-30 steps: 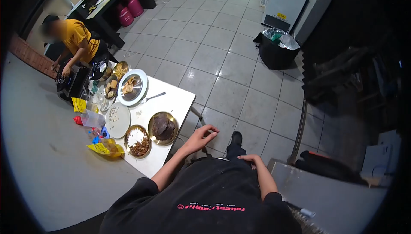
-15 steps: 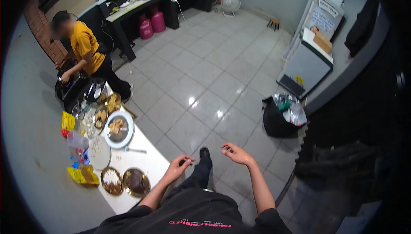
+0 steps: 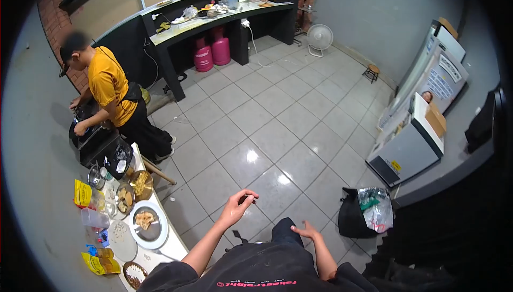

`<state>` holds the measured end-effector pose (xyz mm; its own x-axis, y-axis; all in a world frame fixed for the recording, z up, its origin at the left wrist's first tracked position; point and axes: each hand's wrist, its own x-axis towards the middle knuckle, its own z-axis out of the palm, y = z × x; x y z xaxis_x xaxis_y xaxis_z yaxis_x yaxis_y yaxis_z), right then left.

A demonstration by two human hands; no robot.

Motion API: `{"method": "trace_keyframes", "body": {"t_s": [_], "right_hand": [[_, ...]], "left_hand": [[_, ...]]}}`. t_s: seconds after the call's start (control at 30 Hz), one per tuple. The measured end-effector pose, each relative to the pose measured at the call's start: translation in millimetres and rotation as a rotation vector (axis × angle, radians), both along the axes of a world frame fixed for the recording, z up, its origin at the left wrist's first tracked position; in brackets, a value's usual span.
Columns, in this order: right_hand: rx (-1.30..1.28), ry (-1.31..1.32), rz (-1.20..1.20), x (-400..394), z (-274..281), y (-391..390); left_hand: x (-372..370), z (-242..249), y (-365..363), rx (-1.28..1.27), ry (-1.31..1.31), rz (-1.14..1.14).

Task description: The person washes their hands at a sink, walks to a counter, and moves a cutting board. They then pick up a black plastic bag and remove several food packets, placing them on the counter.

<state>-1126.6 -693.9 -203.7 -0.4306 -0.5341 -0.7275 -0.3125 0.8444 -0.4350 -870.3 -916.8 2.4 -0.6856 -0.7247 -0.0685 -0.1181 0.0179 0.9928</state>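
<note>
- Left hand (image 3: 238, 206) is raised in mid-air over the tile floor (image 3: 267, 110), fingers curled loosely, thumb and forefinger close together; it may pinch something small and dark, too small to tell.
- Right hand (image 3: 307, 231) is low by the person's thigh, fingers spread wide, holding nothing.
- Nearest things: plate (image 3: 147, 223) with fried pieces on the white table (image 3: 173, 246), at about 9 o'clock from the left hand, near but apart.
- Left hand is clearly the closer one to the table; the right hand is on the far side of the body, well apart from it.
- Table's long axis runs from 7 o'clock to 11 o'clock along the wall, dishes in a row: bowl (image 3: 140, 184) of yellow food at the far end, plate in the middle, a dark bowl (image 3: 133, 274) at the near end.
- Yellow packets (image 3: 99, 262) and a clear cup (image 3: 93, 218) sit on the wall side of the dishes.
- Bin (image 3: 363, 214) with a plastic liner is at about 3 o'clock from the right hand, well apart.
- Another person in a yellow shirt (image 3: 107, 83) bends over a black stove (image 3: 93, 139) at the table's far end, at 10 o'clock, both of that person's hands on it.
- Pink gas cylinders (image 3: 211, 49) are under the far counter at 12 o'clock.
</note>
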Motion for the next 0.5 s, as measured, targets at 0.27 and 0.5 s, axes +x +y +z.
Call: {"method": "trace_keyframes", "body": {"t_s": [0.27, 0.5], "right_hand": [[0.059, 0.236, 0.296, -141.4, -93.5, -197.8], [-0.569, -0.148, 0.588, -225.2, 57.8, -466.7]], "left_hand": [[-90.7, -37.1, -151.0, 0.143, 0.060, 0.168], [-128.3, 11.8, -296.2, 0.219, 0.002, 0.178]]}}
